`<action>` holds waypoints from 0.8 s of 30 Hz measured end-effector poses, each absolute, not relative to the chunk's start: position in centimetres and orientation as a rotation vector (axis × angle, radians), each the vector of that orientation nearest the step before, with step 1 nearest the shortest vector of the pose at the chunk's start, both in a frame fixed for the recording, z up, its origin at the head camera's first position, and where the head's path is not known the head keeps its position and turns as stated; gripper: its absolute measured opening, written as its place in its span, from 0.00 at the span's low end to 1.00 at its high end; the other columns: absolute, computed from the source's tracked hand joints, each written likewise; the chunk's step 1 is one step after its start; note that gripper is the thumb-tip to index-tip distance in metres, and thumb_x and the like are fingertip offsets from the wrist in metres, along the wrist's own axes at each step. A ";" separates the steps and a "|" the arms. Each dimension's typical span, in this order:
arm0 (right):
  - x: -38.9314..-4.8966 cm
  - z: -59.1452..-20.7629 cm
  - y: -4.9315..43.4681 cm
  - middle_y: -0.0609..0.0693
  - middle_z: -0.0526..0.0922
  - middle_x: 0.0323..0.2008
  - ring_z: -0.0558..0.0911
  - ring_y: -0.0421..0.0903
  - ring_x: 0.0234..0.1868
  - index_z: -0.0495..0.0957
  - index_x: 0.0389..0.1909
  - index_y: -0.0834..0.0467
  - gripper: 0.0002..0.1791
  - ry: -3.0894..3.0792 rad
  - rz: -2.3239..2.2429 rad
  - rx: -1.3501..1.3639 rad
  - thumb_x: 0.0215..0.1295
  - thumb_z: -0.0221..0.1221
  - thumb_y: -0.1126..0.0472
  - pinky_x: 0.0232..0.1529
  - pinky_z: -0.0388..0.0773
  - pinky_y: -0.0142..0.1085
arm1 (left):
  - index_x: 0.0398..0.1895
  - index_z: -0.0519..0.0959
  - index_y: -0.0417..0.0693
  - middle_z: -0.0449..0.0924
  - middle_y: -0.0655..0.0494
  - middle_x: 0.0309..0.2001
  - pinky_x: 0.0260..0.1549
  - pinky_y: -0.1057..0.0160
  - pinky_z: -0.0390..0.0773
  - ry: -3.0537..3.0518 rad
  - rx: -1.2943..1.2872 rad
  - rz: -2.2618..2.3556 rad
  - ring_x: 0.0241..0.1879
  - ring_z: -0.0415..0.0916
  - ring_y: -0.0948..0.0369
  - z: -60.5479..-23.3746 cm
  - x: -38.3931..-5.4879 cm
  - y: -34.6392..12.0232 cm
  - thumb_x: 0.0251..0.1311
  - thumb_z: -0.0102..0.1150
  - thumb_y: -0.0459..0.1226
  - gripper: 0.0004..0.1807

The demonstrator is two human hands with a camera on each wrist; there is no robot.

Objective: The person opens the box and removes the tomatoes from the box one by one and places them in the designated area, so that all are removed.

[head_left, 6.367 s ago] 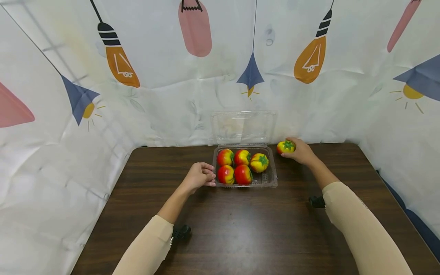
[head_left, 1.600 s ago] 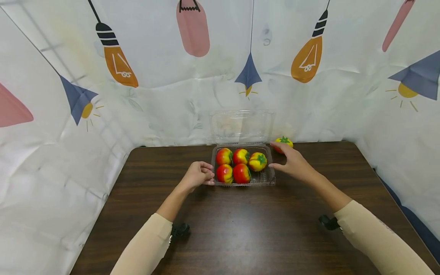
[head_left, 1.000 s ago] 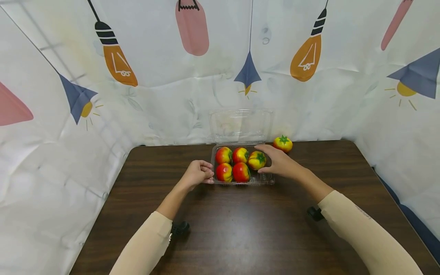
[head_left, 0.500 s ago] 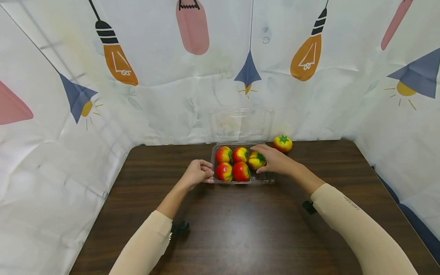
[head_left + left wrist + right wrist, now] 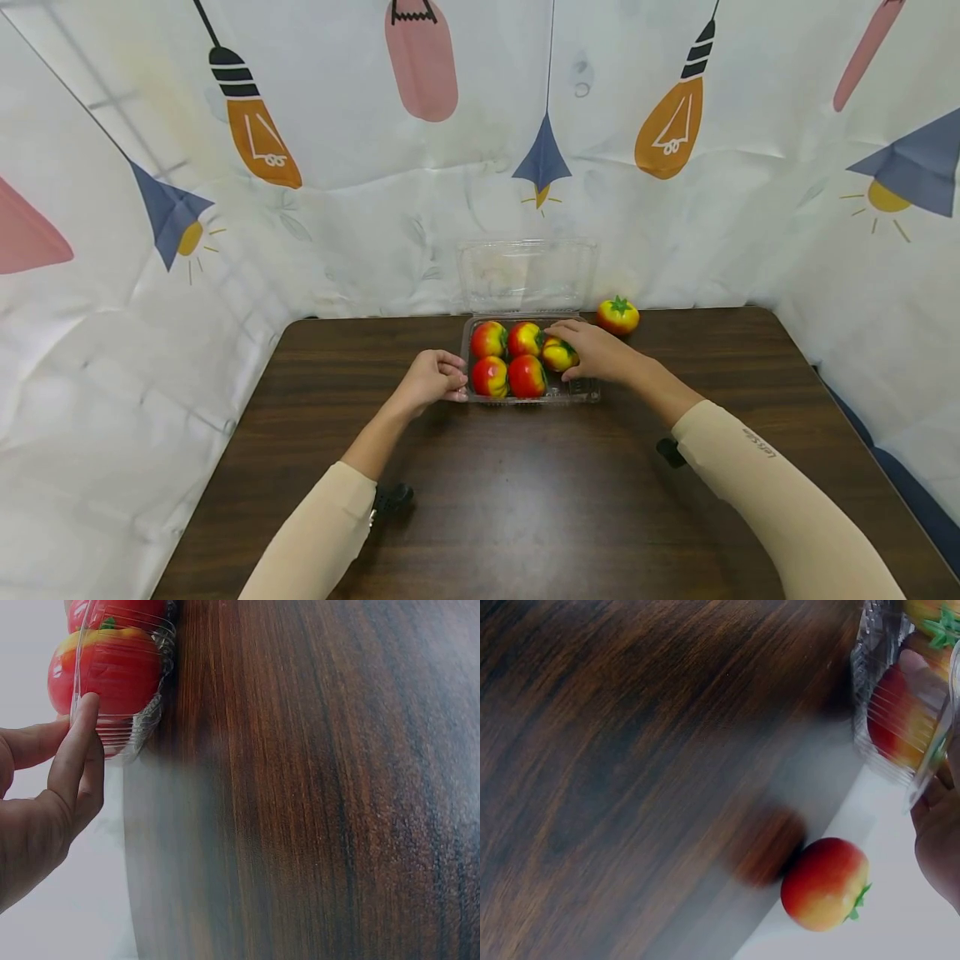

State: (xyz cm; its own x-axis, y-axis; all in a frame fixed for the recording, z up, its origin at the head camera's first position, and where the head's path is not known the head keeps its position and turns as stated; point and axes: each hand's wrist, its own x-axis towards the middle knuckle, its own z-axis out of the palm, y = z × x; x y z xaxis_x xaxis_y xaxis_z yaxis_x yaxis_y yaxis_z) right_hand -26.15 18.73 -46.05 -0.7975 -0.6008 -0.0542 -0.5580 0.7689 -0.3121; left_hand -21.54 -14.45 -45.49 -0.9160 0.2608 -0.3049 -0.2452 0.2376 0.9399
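a yellow-and-red fruit point(image 5: 559, 357) sits inside a clear plastic box point(image 5: 570, 400), toward its right end, and the right hand point(image 5: 600, 352) holds it — the grip curled round it, fingers on the far side, thumb on the near side. to its left in the same box lie four other fruits point(image 5: 527, 377), two rows of two. the left hand point(image 5: 431, 382) pinches the box's left rim between thumb and fingers. the lid point(image 5: 525, 275) stands raised at the back. just beside the box's back right corner, a loose fruit point(image 5: 618, 317) rests on the dark wooden table point(image 5: 510, 483) — green leaves showing. a cloth point(image 5: 375, 225) printed with lamps and bulbs hangs behind.
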 end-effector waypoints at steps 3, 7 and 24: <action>-26.1 -46.0 18.6 0.60 0.70 0.72 0.72 0.62 0.71 0.67 0.74 0.59 0.47 2.829 -0.400 -0.944 0.56 0.78 0.53 0.71 0.74 0.56 | 0.58 0.71 0.22 0.80 0.42 0.36 0.36 0.57 0.91 2.113 0.019 1.723 0.27 0.83 0.60 -45.6 -21.6 -14.5 0.67 0.58 0.20 0.18; -26.0 -46.1 18.6 0.59 0.72 0.71 0.74 0.60 0.70 0.69 0.73 0.59 0.46 2.845 -0.403 -0.957 0.55 0.78 0.53 0.70 0.75 0.55 | 0.58 0.70 0.22 0.80 0.42 0.36 0.35 0.58 0.91 2.110 0.025 1.728 0.27 0.83 0.60 -45.6 -21.6 -14.5 0.67 0.58 0.20 0.18; -25.7 -45.8 18.9 0.59 0.72 0.70 0.73 0.59 0.70 0.70 0.72 0.59 0.44 2.825 -0.584 -0.944 0.55 0.78 0.56 0.70 0.76 0.54 | 0.57 0.71 0.22 0.79 0.43 0.35 0.32 0.60 0.91 2.118 0.020 1.733 0.26 0.83 0.60 -45.6 -21.6 -14.4 0.67 0.58 0.19 0.17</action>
State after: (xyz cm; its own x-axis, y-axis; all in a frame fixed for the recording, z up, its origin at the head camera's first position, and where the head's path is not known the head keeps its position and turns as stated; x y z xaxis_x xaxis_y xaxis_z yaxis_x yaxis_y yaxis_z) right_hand -25.73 18.90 -45.77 -0.8017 -0.5974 0.0205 -0.5566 0.7335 -0.3900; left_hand -21.57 -14.42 -45.65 -0.9191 0.2603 -0.2959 -0.2386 0.2301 0.9435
